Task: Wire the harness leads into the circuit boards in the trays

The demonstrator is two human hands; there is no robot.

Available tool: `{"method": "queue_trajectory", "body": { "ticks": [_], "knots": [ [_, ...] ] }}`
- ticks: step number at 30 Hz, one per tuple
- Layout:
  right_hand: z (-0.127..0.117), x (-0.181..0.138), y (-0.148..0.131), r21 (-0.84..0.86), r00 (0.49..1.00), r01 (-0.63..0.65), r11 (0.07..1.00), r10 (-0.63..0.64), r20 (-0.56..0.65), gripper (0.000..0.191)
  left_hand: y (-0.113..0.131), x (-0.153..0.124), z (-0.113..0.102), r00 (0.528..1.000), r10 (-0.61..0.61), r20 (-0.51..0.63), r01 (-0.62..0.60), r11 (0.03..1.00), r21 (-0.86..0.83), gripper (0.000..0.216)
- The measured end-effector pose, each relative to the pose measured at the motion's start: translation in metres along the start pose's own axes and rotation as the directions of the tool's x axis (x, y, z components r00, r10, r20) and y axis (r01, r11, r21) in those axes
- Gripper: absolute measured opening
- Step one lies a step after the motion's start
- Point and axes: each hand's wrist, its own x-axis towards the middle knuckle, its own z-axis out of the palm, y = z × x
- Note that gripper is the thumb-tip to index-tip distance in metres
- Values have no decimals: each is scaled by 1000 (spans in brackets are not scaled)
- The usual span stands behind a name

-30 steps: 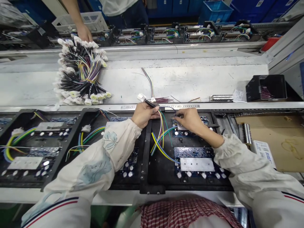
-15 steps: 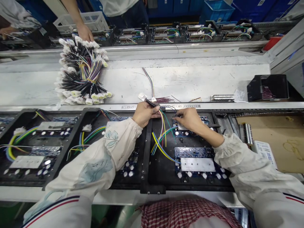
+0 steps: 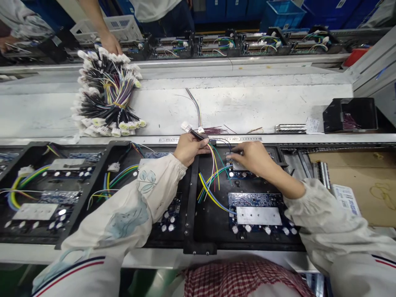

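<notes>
My left hand (image 3: 188, 148) is closed round a wire harness (image 3: 213, 169) of yellow, green, red and blue leads, its white connector (image 3: 185, 126) sticking out above my fingers. The leads hang down into a black tray (image 3: 213, 231) holding blue circuit boards (image 3: 255, 208). My right hand (image 3: 252, 156) rests on the upper board, fingers pinched at a small connector at the board's left end; what they grip is too small to make out.
More black trays (image 3: 46, 181) with wired boards lie to the left. A big bundle of harnesses (image 3: 107, 97) lies on the white bench, with another person's hand (image 3: 109, 41) on it. A black box (image 3: 349, 113) and cardboard (image 3: 368, 181) sit at right.
My right forearm has shifted slightly right and its hand sits a little lower on the board. The left hand and harness have hardly moved.
</notes>
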Motion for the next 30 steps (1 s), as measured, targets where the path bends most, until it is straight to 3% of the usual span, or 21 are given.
{"method": "queue_trajectory", "body": {
  "ticks": [3, 6, 8, 10, 30],
  "knots": [
    [-4, -10, -6, 88, 987, 106, 991, -115, 112, 15, 0, 1, 2, 1000, 16, -2, -16, 1000, -13, 8],
    [-1, -7, -6, 167, 999, 35, 985, -36, 6, 16, -1, 1, 3, 1000, 29, -5, -29, 999, -23, 7],
    [2, -1, -4, 138, 993, -21, 990, 37, -110, 19, -2, 1, 3, 1000, 27, 5, -27, 1000, -13, 6],
    [6, 5, -1, 72, 988, -42, 997, 52, -143, 19, -2, 2, 2, 1000, 23, 14, -23, 1000, -2, 6],
    [11, 8, 4, -27, 995, -62, 998, 60, -82, 20, 0, 2, 4, 999, 31, -12, -32, 999, -10, 10]
  ]
}}
